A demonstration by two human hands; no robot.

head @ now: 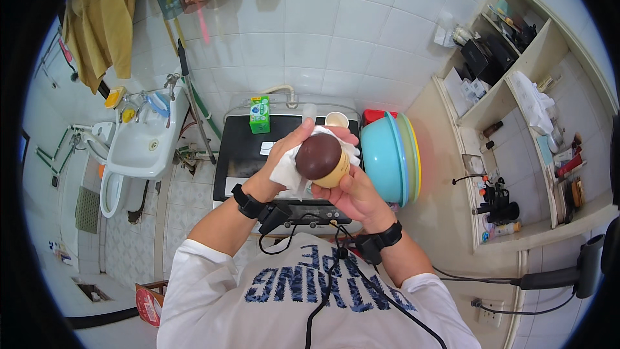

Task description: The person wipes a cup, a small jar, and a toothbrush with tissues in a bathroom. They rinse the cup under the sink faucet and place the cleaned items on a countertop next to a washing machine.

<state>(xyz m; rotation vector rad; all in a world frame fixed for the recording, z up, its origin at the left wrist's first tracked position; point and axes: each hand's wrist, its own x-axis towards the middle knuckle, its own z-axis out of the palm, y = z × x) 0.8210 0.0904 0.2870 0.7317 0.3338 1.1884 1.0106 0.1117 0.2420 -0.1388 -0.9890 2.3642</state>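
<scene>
A rounded bottle with a dark brown domed cap [318, 156] and a pale yellow body [334, 174] is between my two hands, above a black-topped washing machine [237, 155]. My left hand [270, 167] holds a crumpled white tissue [285, 173] around the bottle's far and left sides. My right hand [359, 196] grips the yellow body from the near right, thumb on its side. Writing shows on the yellow body. Some of my left fingers are hidden behind the tissue and bottle.
On the machine stand a green box [260, 115], a whitish cup [336, 119] and a small white packet [267, 148]. Nested plastic basins [385, 160] lean at its right. Left are a washbasin [145, 148] and toilet [114, 194]; right, crowded wall shelves [525, 80] and a hair dryer [583, 264].
</scene>
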